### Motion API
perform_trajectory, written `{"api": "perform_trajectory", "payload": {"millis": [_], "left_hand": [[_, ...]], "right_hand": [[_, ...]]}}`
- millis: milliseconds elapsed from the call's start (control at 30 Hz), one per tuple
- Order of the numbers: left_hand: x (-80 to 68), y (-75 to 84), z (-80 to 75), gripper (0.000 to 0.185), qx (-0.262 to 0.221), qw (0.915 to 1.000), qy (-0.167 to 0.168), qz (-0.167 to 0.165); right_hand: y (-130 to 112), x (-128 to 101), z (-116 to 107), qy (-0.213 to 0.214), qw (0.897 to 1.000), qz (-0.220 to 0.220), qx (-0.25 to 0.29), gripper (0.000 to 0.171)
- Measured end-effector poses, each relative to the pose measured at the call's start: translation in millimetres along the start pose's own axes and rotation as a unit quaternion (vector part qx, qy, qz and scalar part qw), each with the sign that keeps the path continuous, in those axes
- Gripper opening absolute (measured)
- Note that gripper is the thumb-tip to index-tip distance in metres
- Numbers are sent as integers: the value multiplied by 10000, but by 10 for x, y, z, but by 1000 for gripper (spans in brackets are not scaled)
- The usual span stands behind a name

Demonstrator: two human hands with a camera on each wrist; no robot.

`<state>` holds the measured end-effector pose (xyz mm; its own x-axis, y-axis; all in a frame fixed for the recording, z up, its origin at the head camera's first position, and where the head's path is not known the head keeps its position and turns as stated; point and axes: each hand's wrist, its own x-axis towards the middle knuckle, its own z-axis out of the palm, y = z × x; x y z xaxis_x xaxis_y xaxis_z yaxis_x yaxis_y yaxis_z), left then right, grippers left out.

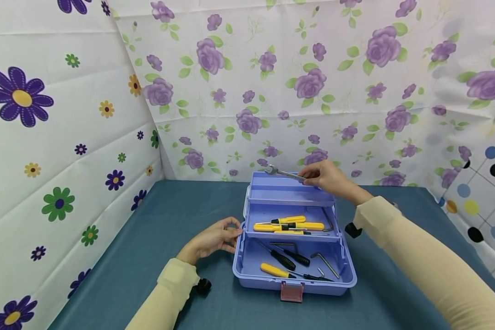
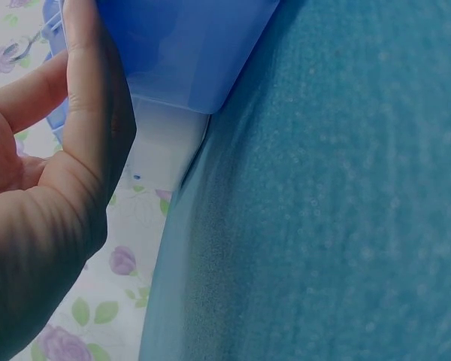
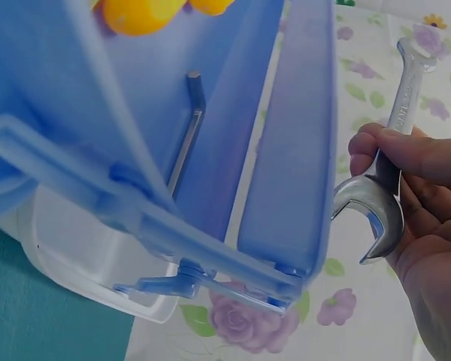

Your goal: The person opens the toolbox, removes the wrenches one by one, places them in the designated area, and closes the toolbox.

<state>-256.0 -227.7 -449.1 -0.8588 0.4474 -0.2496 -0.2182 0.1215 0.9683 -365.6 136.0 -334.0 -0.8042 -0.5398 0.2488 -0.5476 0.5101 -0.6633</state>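
Note:
A light blue fold-out toolbox (image 1: pixel 346 275) stands open on the teal table, its tiers stepped back. My right hand (image 1: pixel 327 178) grips a silver open-end wrench (image 1: pixel 281 173) over the top tray (image 1: pixel 288 195); in the right wrist view the wrench (image 3: pixel 391 150) lies between thumb and fingers beside the tray wall (image 3: pixel 293 150). My left hand (image 1: pixel 216 237) rests against the box's left side, fingers (image 2: pixel 90 83) touching the blue wall (image 2: pixel 188 45). Yellow-handled screwdrivers (image 1: pixel 288 224) lie in the middle tray. Black-handled screwdrivers (image 1: pixel 290 257), a yellow one (image 1: pixel 274 270) and a hex key (image 1: pixel 326 263) lie in the bottom.
The teal tablecloth (image 1: pixel 148 238) covers the table. Flowered sheets (image 1: pixel 272 91) wall in the left, back and right sides. A brown latch (image 1: pixel 292 291) hangs at the box's front edge.

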Motion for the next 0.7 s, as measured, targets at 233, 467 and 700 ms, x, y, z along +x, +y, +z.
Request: {"api": "perform_trajectory", "payload": {"millis": [233, 467, 700], "left_hand": [[-6, 9, 1, 26, 18, 10000, 14, 10], [-6, 4, 5, 27, 32, 10000, 14, 14], [-13, 8, 10, 27, 43, 10000, 11, 18]], "right_hand": [[12, -1, -50, 142, 9990, 75, 429, 20], [47, -22, -118, 116, 9950, 163, 975, 23], [62, -46, -188, 224, 9880, 252, 1507, 26]]}}
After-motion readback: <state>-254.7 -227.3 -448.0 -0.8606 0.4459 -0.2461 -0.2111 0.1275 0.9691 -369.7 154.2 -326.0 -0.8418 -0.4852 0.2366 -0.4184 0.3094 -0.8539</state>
